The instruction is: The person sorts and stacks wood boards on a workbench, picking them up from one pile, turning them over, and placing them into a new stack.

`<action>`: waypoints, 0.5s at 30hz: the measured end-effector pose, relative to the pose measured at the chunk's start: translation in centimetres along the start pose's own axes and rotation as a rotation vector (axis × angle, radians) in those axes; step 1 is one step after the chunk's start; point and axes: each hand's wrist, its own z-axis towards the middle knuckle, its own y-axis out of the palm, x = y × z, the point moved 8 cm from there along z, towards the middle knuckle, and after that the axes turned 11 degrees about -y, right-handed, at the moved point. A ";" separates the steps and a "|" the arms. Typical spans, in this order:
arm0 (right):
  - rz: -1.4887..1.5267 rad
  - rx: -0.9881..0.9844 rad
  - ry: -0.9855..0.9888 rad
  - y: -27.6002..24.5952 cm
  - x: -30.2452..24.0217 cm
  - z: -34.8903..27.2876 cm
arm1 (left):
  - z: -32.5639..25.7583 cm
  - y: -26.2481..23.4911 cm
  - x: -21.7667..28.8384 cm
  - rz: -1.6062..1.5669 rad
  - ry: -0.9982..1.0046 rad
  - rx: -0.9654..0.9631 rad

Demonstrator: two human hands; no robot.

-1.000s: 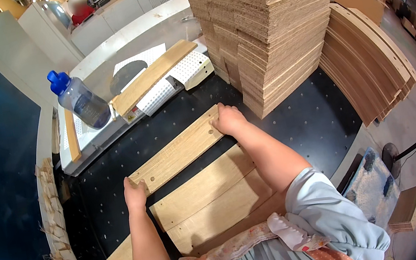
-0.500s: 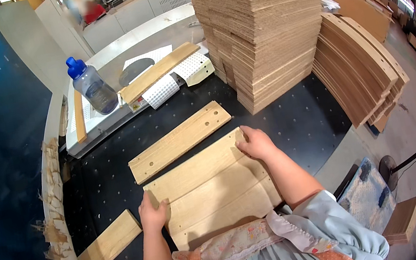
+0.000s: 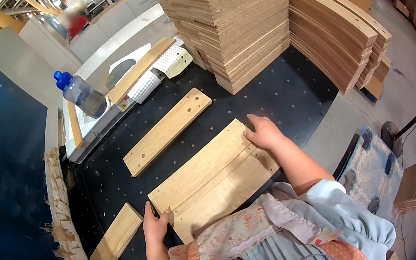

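Two pale wooden boards lie edge to edge in front of me, with small holes near their ends. My left hand grips their left end, thumb over the edge and index finger stretched along the outside. At the far right corner, my right hand has its thumb against the end and its index finger raised off. Its lower fingers are hidden. Beyond the boards lies a narrow drilled wooden plank. A shorter plank rests left of my left hand.
A black dotted worktop carries a tall stack of brown boards at the back. More stacked panels stand right of it. A blue-capped bottle stands back left, and a ragged-edged strip borders the left. A fan is at right.
The boards between my hands have come nearer to me, widening the gap to the drilled plank. My right hand's index finger has lifted away from the board end. The view has shifted.
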 end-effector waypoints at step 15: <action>0.134 0.038 -0.087 -4.1 -2.9 -4.1 | -6.0 -1.9 2.2 -0.341 -0.045 -0.078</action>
